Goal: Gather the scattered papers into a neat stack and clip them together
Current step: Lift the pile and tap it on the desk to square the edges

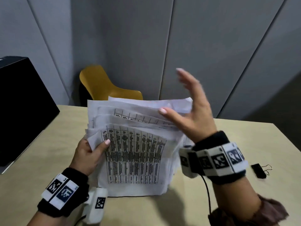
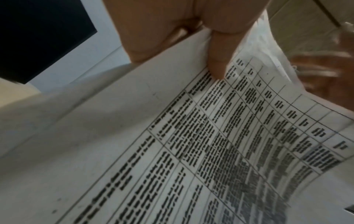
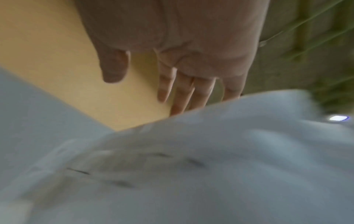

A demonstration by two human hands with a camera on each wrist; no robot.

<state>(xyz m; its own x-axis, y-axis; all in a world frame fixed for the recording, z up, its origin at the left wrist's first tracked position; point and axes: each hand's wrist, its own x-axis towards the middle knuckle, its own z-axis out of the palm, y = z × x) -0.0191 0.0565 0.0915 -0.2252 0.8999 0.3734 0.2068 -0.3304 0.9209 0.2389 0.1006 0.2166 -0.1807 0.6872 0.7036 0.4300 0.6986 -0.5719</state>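
Note:
A sheaf of white papers point(image 1: 135, 154) printed with black tables stands on its lower edge on the beige table point(image 1: 40, 154), its tops fanned unevenly. My left hand point(image 1: 91, 152) grips the sheaf's left edge, thumb on the front sheet; the left wrist view shows that thumb point(image 2: 220, 60) pressed on the printed papers point(image 2: 210, 144). My right hand point(image 1: 190, 108) hovers at the sheaf's right side, fingers spread and straight, blurred, holding nothing. In the right wrist view the right hand point(image 3: 182, 84) is open above blurred papers point(image 3: 191, 166). A black binder clip point(image 1: 260, 170) lies on the table at the right.
A yellow chair point(image 1: 104, 85) stands behind the table's far edge. A large black box point(image 1: 21, 108) occupies the table's left side. Grey wall panels point(image 1: 162, 38) close off the back. A black cable point(image 1: 207, 193) hangs from my right wrist.

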